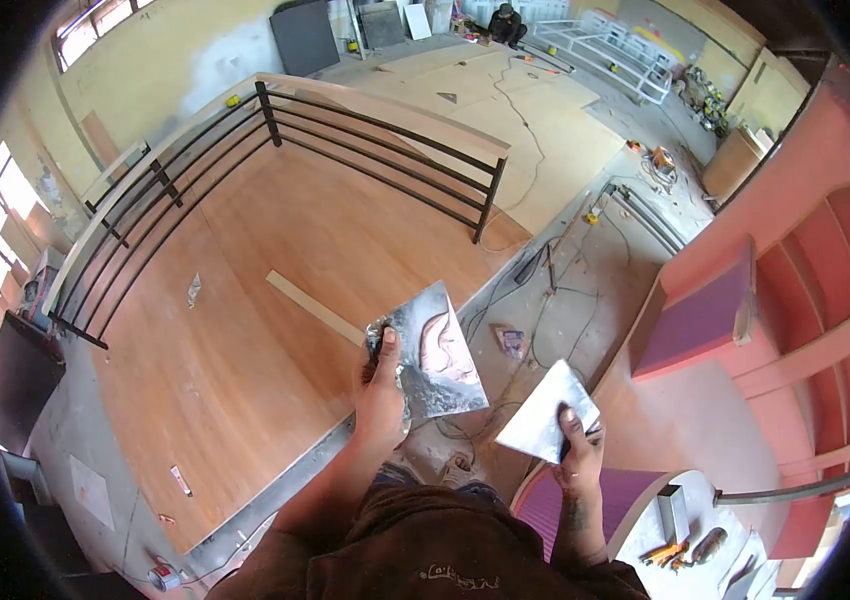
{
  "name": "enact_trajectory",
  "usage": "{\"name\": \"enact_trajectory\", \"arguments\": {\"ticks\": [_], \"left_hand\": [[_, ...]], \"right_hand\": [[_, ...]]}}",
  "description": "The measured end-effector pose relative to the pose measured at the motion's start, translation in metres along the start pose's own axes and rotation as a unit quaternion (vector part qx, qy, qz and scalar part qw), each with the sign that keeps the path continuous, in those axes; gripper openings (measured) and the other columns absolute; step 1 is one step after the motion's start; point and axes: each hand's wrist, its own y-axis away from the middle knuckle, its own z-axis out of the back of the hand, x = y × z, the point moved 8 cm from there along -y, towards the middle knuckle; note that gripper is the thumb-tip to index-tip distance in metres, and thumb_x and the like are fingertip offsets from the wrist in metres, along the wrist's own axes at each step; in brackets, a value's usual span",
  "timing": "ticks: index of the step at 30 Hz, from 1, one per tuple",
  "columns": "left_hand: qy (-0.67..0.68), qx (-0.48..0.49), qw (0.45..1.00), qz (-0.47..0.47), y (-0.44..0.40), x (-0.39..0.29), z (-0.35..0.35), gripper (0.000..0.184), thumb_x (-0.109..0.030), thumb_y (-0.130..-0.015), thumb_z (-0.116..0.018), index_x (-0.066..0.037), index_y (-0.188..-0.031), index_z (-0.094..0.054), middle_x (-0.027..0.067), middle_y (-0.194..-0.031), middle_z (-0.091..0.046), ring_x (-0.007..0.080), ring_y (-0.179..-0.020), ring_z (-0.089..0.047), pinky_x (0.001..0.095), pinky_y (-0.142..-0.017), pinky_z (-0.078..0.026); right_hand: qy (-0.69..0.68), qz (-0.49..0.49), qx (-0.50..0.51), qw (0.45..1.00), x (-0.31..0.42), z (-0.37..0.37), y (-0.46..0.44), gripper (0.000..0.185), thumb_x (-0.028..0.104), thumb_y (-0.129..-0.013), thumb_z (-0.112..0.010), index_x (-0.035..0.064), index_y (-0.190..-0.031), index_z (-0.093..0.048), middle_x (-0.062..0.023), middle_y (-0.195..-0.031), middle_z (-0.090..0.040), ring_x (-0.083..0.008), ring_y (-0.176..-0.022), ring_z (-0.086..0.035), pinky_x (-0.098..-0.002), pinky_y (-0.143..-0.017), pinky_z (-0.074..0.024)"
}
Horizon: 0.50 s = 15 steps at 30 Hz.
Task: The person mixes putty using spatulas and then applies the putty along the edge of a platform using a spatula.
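Observation:
My left hand (382, 390) is closed on a grey mixing board (435, 300), thumb on top at its smeared near edge. A pinkish mound of filler putty (445, 352) lies on the board's upper face, with dark smudges around it. My right hand (579, 455) pinches a pale flat scraper (537, 418) between a stained thumb and fingers hidden beneath. The scraper is apart from the board, to its right. Both hands are held in front of my body, above the floor between the wooden platform and the pink furniture.
A wooden platform (245, 400) with a dark metal railing (375, 130) fills the left. On the right stands a pink shelf unit (795, 330). Cables (545, 330) cross the floor. Tools (670, 552) lie on a white surface by my right arm. A person (508, 25) crouches far back.

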Motion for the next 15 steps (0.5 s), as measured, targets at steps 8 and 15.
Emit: {"name": "enact_trajectory", "arguments": {"ticks": [8, 15], "left_hand": [[-0.241, 0.097, 0.965, -0.011, 0.045, 0.028, -0.025, 0.034, -0.034, -0.101, -0.057, -0.001, -0.105, -0.065, 0.0037, -0.091, -0.065, 0.0156, -0.086, -0.056, 0.0354, -0.081, -0.047], [-0.179, 0.054, 0.977, -0.106, 0.011, 0.001, -0.016, 0.025, -0.027, -0.103, -0.055, -0.004, -0.111, -0.058, -0.0001, -0.085, -0.056, 0.0076, -0.082, -0.048, 0.0271, -0.074, -0.043]], "right_hand": [[0.297, 0.071, -0.084, 0.949, -0.04, 0.028, 0.015, 0.016, 0.011, -0.093, -0.067, -0.0013, -0.103, -0.066, -0.0027, -0.094, -0.064, -0.0105, -0.084, -0.057, -0.0245, -0.071, -0.045], [0.37, 0.105, 0.042, 0.922, 0.006, 0.067, -0.021, 0.04, 0.024, -0.099, -0.055, 0.0118, -0.136, -0.043, -0.0077, -0.101, -0.063, -0.0163, -0.079, -0.053, -0.0307, -0.071, -0.0415]]}}
